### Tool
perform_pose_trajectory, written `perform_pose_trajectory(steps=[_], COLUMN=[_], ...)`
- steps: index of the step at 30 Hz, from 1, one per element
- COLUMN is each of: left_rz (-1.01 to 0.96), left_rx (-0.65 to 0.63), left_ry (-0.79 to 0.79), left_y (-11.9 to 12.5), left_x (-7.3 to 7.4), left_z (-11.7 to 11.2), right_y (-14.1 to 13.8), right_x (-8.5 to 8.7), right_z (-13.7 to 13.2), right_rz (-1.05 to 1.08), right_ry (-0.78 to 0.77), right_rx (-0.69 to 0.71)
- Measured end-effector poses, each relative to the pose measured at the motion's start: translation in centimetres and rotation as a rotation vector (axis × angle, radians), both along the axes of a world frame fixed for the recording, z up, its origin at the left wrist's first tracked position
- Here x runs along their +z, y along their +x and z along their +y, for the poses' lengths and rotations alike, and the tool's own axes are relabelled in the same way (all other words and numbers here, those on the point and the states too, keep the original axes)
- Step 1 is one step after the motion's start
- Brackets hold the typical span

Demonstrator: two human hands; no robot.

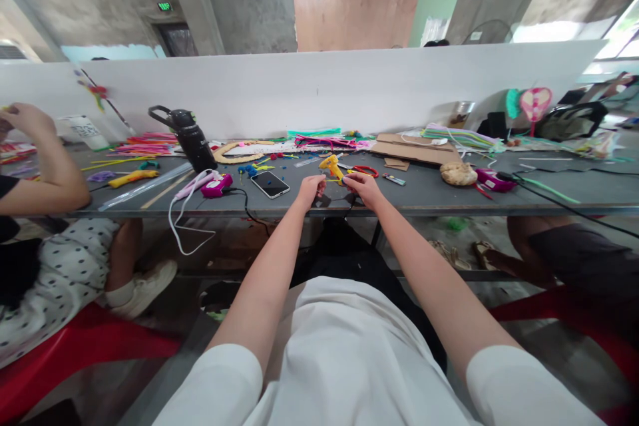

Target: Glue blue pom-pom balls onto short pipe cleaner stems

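Note:
Near the front edge of the grey table, my left hand [312,190] and my right hand [364,188] are close together, both with fingers closed in a pinch. Between them runs a thin yellow pipe cleaner [334,180], one end at each hand. Just beyond the fingertips is a yellow fuzzy shape [329,164], too small to make out in detail; whether it joins the pipe cleaner I cannot tell. Red-handled scissors [365,171] lie right behind my right hand. To the left of my left hand, a phone [270,184] lies flat.
A black bottle [194,140], a purple device [217,185] with a white cord, and pipe cleaner bundles [150,144] are on the left. Cardboard [417,148], a beige lump [458,174] and another purple device [494,180] are on the right. People sit at both sides.

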State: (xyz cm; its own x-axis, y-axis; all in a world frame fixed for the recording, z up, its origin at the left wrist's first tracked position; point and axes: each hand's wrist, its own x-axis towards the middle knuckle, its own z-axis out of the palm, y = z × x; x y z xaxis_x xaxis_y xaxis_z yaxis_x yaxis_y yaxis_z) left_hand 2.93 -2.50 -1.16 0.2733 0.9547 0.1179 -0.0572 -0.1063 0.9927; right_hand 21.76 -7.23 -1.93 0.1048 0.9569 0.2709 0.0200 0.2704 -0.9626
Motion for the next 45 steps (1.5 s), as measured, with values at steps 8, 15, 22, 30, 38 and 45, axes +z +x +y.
perform_pose_trajectory(steps=[8, 15, 22, 30, 38, 45], left_rz=[0.058, 0.048, 0.043, 0.041, 0.052, 0.050], left_rx=[0.003, -0.002, -0.018, -0.013, 0.000, 0.051], left_ry=[0.051, 0.046, 0.046, 0.055, 0.075, 0.140], left_y=[0.0, 0.0, 0.0, 0.0, -0.1, -0.2], left_x=[-0.1, -0.1, 0.0, 0.1, -0.3, -0.8], left_z=[-0.2, 0.0, -0.2, -0.4, 0.0, 0.1], right_y=[0.1, 0.2, 0.2, 0.1, 0.1, 0.1], right_x=[-0.2, -0.3, -0.2, -0.2, -0.2, -0.2], right_z=[0.2, 0.3, 0.2, 0.2, 0.1, 0.2], right_rz=[-0.014, 0.006, 0.025, 0.025, 0.034, 0.031], right_ry=[0.002, -0.001, -0.004, -0.003, 0.001, -0.001], right_rx=[-0.010, -0.012, 0.000, -0.001, -0.007, -0.005])
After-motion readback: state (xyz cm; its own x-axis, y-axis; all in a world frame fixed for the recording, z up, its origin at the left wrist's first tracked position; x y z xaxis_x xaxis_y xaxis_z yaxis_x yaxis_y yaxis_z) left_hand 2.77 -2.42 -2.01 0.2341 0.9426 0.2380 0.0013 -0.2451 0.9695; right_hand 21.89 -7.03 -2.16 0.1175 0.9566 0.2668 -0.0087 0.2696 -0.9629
